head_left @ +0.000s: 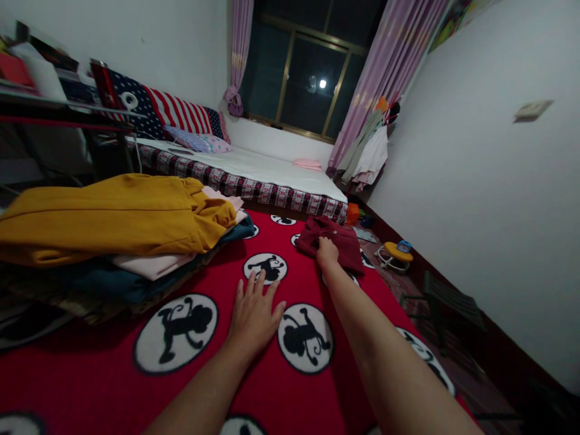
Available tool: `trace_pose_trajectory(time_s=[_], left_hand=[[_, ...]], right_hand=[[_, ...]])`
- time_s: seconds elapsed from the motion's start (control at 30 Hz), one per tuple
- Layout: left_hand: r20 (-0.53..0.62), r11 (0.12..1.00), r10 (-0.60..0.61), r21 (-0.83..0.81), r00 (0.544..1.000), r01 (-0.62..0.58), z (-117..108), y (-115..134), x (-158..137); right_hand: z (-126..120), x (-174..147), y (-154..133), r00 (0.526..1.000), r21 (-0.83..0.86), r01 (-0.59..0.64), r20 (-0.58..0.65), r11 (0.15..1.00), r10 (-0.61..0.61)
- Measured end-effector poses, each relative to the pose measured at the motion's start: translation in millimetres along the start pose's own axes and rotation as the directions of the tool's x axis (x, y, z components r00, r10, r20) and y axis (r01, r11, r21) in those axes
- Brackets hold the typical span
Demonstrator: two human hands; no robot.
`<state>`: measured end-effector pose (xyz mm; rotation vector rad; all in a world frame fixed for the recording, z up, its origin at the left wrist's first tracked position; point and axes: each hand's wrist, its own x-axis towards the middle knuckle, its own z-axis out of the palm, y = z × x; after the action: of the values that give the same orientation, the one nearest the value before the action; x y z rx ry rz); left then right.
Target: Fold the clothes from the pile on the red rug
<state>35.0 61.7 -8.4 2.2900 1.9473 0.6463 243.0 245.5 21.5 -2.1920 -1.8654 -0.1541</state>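
My left hand lies flat on a red blanket with its fingers spread, holding nothing. The blanket carries white ovals with black monkey figures. Stretched out ahead, my right hand has its fingers curled on the near left part of a folded maroon collared shirt, which rests towards the blanket's far right edge. To the left stands a pile of folded clothes, topped by mustard-yellow trousers. Beneath these, a pale pink garment and a dark teal garment show.
Beyond the blanket stands a bed under a window. A cluttered table is at the far left. Along the right wall are a round yellow stool, a dark folding chair and hanging clothes.
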Motion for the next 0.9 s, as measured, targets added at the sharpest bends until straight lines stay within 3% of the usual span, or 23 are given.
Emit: trace_pose_trajectory(time_s=[0.2,0.37,0.5,0.53,0.6,0.7,0.73,0.8,0.9], left_hand=[[-0.014,1.000,0.007,-0.006,1.000,-0.007,2.2,0.3,0.4],[-0.016,1.000,0.008,-0.002,1.000,-0.008,2.0,0.1,1.2],[-0.017,1.000,0.018,-0.006,1.000,-0.018,2.3,-0.8,1.0],[-0.019,1.000,0.018,-0.005,1.000,-0.019,2.6,-0.9,1.0],[-0.023,1.000,0.019,-0.002,1.000,-0.019,3.4,-1.1,0.9],[-0.026,1.000,0.021,0.001,0.999,-0.021,4.0,-0.8,0.9],[-0.026,1.000,0.021,0.002,0.999,-0.020,3.9,-0.6,0.8],[-0.026,1.000,0.017,0.005,1.000,-0.017,3.4,-0.3,0.6],[-0.026,1.000,0.011,0.008,1.000,-0.010,2.6,-0.1,0.2]], right_hand=[[-12.5,14.9,-10.8,0.992,0.009,-0.109,-0.059,0.994,0.109],[9.1,3.5,-19.7,0.997,0.052,0.073,0.004,0.996,-0.073],[2.0,-10.4,1.6,0.989,0.079,0.145,-0.023,0.986,-0.143],[-2.8,-12.9,10.4,0.992,0.075,0.113,-0.072,0.991,-0.108],[-10.6,-16.6,28.8,0.972,0.089,-0.090,-0.210,0.992,0.107],[-14.3,-18.0,52.1,0.841,0.197,-0.439,-0.255,0.877,0.478],[-14.3,-17.2,58.1,0.826,0.219,-0.476,-0.222,0.852,0.518],[-15.0,-14.0,68.0,0.865,0.226,-0.429,-0.176,0.875,0.470],[-18.8,-8.6,78.7,0.903,0.215,-0.337,-0.202,0.917,0.379]])
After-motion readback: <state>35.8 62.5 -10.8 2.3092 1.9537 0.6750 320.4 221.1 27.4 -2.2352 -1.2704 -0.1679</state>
